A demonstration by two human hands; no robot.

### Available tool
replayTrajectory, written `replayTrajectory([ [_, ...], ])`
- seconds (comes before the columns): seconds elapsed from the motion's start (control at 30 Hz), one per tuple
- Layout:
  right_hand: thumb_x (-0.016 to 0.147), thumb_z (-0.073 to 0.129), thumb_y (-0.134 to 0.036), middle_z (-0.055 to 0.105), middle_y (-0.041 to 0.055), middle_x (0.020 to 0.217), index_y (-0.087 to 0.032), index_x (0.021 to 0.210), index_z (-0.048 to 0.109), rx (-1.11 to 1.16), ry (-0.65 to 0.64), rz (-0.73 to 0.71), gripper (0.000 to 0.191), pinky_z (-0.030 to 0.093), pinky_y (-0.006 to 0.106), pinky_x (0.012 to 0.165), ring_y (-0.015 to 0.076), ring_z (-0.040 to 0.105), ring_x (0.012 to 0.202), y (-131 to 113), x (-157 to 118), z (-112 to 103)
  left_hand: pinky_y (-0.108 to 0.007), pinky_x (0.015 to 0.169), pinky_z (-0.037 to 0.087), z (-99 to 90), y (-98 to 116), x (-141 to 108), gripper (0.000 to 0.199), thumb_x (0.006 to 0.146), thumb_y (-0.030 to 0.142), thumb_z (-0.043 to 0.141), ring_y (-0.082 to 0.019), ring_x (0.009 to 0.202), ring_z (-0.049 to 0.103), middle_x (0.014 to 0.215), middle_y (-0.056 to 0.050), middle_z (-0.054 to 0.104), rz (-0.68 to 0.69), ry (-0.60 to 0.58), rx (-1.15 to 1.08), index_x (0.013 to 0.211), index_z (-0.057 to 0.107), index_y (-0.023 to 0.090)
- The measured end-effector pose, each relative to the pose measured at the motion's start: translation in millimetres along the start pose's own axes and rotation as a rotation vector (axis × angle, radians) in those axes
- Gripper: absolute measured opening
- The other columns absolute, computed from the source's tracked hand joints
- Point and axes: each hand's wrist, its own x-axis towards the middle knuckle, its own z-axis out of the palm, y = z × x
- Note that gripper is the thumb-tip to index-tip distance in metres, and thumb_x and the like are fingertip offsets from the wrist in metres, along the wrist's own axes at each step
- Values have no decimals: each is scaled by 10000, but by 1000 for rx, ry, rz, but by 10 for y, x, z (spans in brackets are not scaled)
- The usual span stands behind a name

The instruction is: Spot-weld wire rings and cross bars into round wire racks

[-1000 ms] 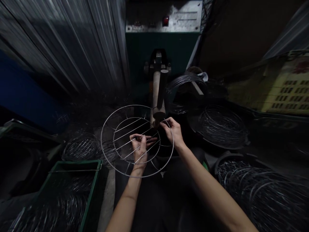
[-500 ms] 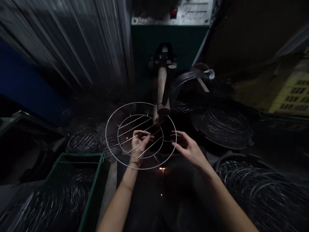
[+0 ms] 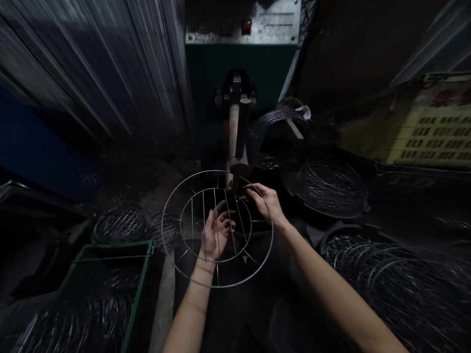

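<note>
A round wire rack (image 3: 272, 230) with two rings and several crossbars lies below the tip of the machine's metal arms (image 3: 239, 147). Under the rack's crossbars is my left hand (image 3: 218, 233), palm up with its fingers spread. My right hand (image 3: 263, 198) is at the rack's upper right, close to the arm tip, its thumb and fingers pinched together. What the right fingertips hold is too small and dark to make out. A tiny red glow shows beside them.
Green crate (image 3: 142, 284) of wire pieces at lower left, wire racks (image 3: 121, 223) behind it. Wire-filled tubs (image 3: 327, 240) and coiled wire (image 3: 275, 115) stand right. A yellow crate (image 3: 434, 132) is far right; a green machine (image 3: 239, 59) stands ahead.
The rack has turned, its crossbars now running nearer to upright. My left fingers have spread, and my right hand has moved in towards the arm tip. The bright sparks are gone.
</note>
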Motion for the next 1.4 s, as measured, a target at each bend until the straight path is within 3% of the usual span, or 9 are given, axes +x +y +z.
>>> replayTrajectory([
  [0.13, 738, 601, -366, 673, 25, 781, -184, 823, 640, -76, -26, -65, 204, 508, 283, 674, 165, 639, 701, 1, 93, 8, -201, 525, 415, 95, 21, 15, 465, 853, 383, 506, -83, 529, 537, 785, -50, 638, 25, -46, 124, 1263, 435, 175],
  [0.37, 718, 611, -363, 615, -4, 691, -194, 749, 566, -177, 20, -132, 177, 460, 267, 630, 146, 576, 652, 40, 279, 41, -157, 447, 314, 245, 74, 37, 456, 899, 417, 400, -74, 488, 439, 590, -1, 537, 137, 82, 312, 1260, 442, 142],
  [0.77, 705, 602, -379, 598, -7, 685, -197, 724, 557, -175, 4, -145, 189, 440, 264, 607, 142, 554, 636, -23, 355, 18, -153, 438, 290, 372, 168, 26, 469, 888, 473, 389, -62, 468, 389, 597, 4, 517, 110, 69, 313, 1247, 464, 180],
  [1.13, 707, 621, -397, 618, -18, 660, -197, 742, 551, -114, -19, -88, 215, 470, 245, 560, 141, 604, 624, -15, 410, 75, -153, 401, 304, 333, 197, 79, 510, 862, 564, 367, -64, 423, 413, 565, 3, 534, 49, 86, 240, 1153, 500, 167],
  [1.23, 731, 610, -387, 656, 0, 733, -199, 897, 576, -86, -65, -44, 253, 503, 258, 584, 157, 648, 674, -70, 294, -66, -152, 361, 269, 336, 240, 139, 485, 855, 575, 359, -58, 370, 377, 527, 10, 524, -18, 76, 227, 1042, 521, 158],
  [1.33, 768, 585, -360, 676, 39, 887, -203, 1038, 579, -164, -36, -57, 313, 528, 306, 687, 167, 662, 754, -144, -37, -288, -133, 349, 226, 344, 254, 173, 394, 844, 519, 430, -42, 362, 358, 527, 15, 524, -41, 71, 278, 960, 521, 154],
  [1.4, 769, 596, -349, 662, 58, 994, -210, 1079, 585, -182, -84, -45, 340, 533, 318, 717, 183, 653, 842, -169, -282, -397, -129, 349, 213, 352, 236, 170, 364, 837, 497, 450, -37, 364, 352, 537, 18, 526, -20, 66, 310, 945, 510, 154],
])
